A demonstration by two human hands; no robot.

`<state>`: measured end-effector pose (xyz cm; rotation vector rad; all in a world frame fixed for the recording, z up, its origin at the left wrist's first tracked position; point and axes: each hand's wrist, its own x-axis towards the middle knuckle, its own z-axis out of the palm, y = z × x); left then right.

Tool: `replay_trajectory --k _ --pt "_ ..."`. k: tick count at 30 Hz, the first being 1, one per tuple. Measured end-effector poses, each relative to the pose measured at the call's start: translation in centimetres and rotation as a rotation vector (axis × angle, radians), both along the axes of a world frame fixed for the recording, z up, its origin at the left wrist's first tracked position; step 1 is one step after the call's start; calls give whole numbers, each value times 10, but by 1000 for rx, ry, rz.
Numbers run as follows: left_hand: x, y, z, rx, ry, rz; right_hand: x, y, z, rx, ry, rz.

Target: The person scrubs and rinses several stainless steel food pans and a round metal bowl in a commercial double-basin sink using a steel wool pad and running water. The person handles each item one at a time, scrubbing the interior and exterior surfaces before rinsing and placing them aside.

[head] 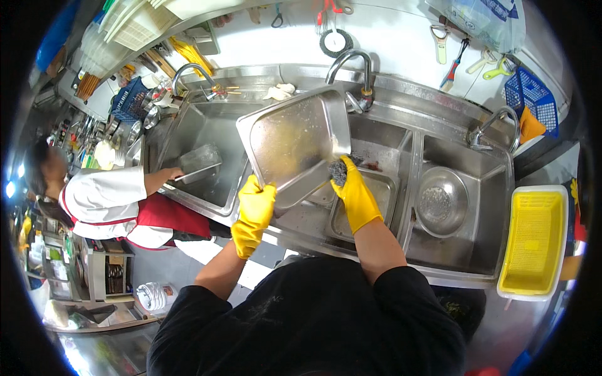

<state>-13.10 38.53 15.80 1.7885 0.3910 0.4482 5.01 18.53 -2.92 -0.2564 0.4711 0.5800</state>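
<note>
My left hand (255,211), in a yellow rubber glove, grips the near rim of a rectangular stainless steel pan (289,136). The pan is tilted over the middle sink basin, and its inside bears a yellowish stain and drops. My right hand (355,195), gloved the same way, holds a grey steel wool scourer (339,171) at the pan's right near corner. Beneath, partly hidden by my right hand, a shallow metal tray (388,188) lies in the basin.
At the left basin a co-worker in a red apron (169,214) holds a small metal pan (200,164). A round metal bowl (442,202) sits in the right basin. The middle faucet (350,61) arches behind my pan. A yellow basket (531,242) stands at the far right.
</note>
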Motion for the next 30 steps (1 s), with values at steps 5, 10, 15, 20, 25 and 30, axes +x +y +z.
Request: replay_trajectory --k 5,10,15,20,25,30 --pt "-23 -14 -54 -123 -6 13 -51 35 69 -824 -6 131" --pt "-52 2 -93 4 151 -44 -27 -34 33 -996 -186 -214" --pt "-47 35 -25 357 -125 371 27 -102 22 -1377 -998 -289" --pt "13 8 79 987 -122 -137 33 -85 138 -1881 -1654 -14" --pt "59 -25 37 673 -23 -107 12 -62 208 -1909 -1827 -76" --pt "38 -64 44 435 -123 -105 17 -54 219 -1803 -1914 -243"
